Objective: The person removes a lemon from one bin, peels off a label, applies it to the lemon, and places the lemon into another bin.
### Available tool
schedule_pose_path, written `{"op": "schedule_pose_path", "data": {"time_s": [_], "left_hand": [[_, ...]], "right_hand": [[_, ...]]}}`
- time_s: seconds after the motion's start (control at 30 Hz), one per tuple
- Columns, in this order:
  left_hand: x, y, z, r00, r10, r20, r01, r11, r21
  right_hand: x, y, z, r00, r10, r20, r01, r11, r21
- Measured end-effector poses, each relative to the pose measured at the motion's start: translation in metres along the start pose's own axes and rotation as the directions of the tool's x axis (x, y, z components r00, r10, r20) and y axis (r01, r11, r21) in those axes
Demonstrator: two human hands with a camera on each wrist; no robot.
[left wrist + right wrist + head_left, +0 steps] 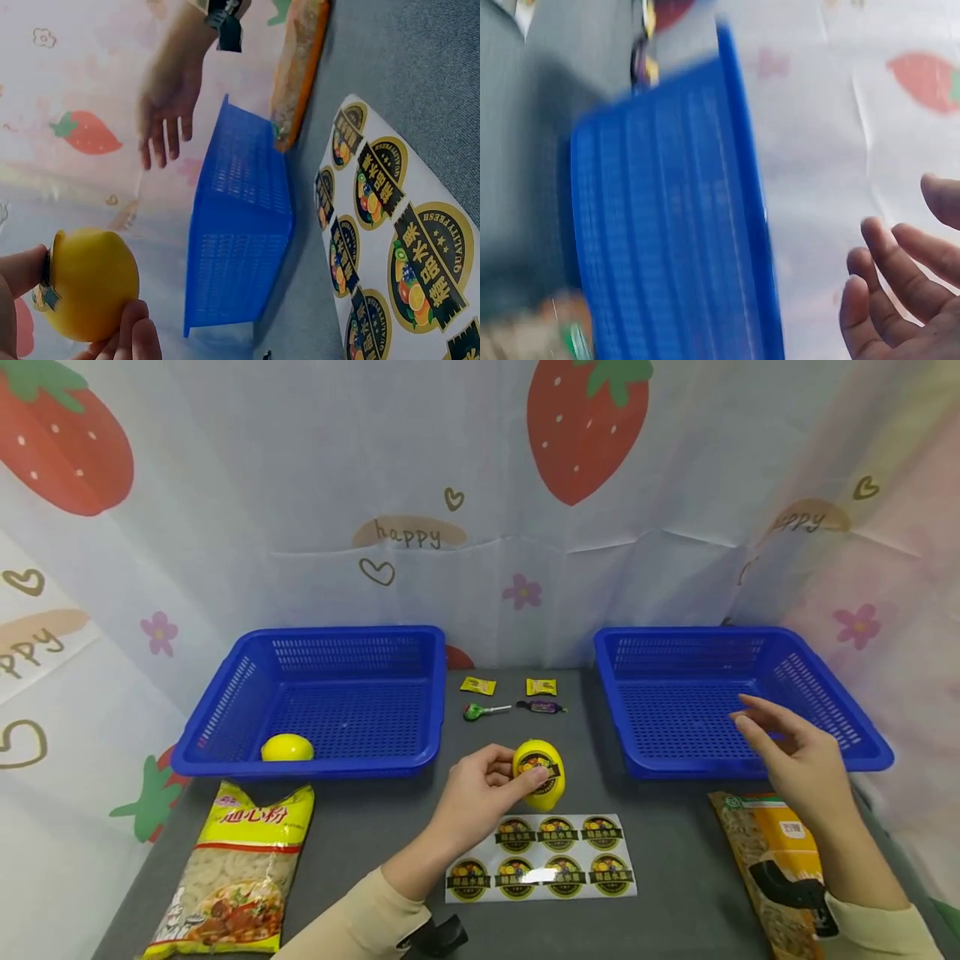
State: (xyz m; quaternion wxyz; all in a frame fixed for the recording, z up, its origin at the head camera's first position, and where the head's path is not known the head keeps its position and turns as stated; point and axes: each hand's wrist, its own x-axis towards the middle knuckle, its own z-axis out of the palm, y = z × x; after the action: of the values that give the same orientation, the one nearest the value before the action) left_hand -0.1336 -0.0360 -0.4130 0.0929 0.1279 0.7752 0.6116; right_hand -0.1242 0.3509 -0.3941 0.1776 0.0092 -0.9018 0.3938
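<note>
My left hand [480, 789] grips a yellow lemon [551, 789] above the table, thumb across a round black-and-gold fruit sticker [534, 763] on its side. In the left wrist view the lemon [94, 285] sits between thumb and fingertips, its sticker seen edge-on. Just below that hand lies a white sheet of stickers [540, 889], printed with several like labels. My right hand [802, 760] hovers over the front of the right blue basket [645, 768], holding nothing. Its fingers are loosely bent and spread apart in the right wrist view.
Another lemon [287, 747] lies in the left blue basket [300, 768]. Between the baskets are two yellow-wrapped candies [477, 685], a lollipop [474, 712] and a purple-wrapped candy [542, 707]. A pasta bag [240, 868] stands front left; a brown-and-orange bag [757, 852] lies under the right forearm.
</note>
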Motion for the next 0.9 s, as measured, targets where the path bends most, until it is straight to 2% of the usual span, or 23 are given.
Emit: {"op": "schedule_pose_path", "data": {"time_s": [0.1,0.2,0.27,0.37,0.43,0.6,0.7,0.8,0.9], "left_hand": [[0.001,0.001,0.001,1.000,-0.004,0.002,0.004,1.000,-0.001],[0.002,0.002,0.002,1.000,-0.007,0.012,0.007,1.000,-0.007],[0.002,0.003,0.003,1.000,-0.010,0.015,0.010,1.000,-0.008],[0.003,0.005,0.004,1.000,-0.015,0.010,0.015,1.000,-0.019],[0.004,0.006,0.005,1.000,-0.018,0.006,0.018,1.000,-0.016],[0.010,0.010,0.011,1.000,-0.006,0.011,0.006,1.000,0.006],[0.015,0.013,0.016,1.000,-0.010,0.013,0.010,1.000,0.026],[0.021,0.016,0.023,0.999,-0.023,0.024,0.022,1.000,0.020],[0.029,0.022,0.031,0.998,-0.038,0.041,0.038,0.999,0.003]], "right_hand": [[0.005,0.018,-0.018,0.995,0.062,-0.076,-0.066,0.997,-0.045],[0.011,0.035,-0.029,0.978,0.120,-0.170,-0.133,0.989,-0.069],[0.015,0.045,-0.034,0.958,0.167,-0.234,-0.187,0.980,-0.068],[0.018,0.056,-0.041,0.913,0.275,-0.300,-0.308,0.949,-0.069],[0.018,0.061,-0.046,0.889,0.344,-0.304,-0.383,0.921,-0.077],[0.015,0.072,-0.055,0.863,0.454,-0.223,-0.490,0.859,-0.149],[0.016,0.078,-0.057,0.825,0.535,-0.182,-0.561,0.812,-0.159],[0.017,0.084,-0.058,0.792,0.592,-0.149,-0.610,0.779,-0.144],[0.017,0.089,-0.058,0.771,0.619,-0.149,-0.636,0.759,-0.141]]}}
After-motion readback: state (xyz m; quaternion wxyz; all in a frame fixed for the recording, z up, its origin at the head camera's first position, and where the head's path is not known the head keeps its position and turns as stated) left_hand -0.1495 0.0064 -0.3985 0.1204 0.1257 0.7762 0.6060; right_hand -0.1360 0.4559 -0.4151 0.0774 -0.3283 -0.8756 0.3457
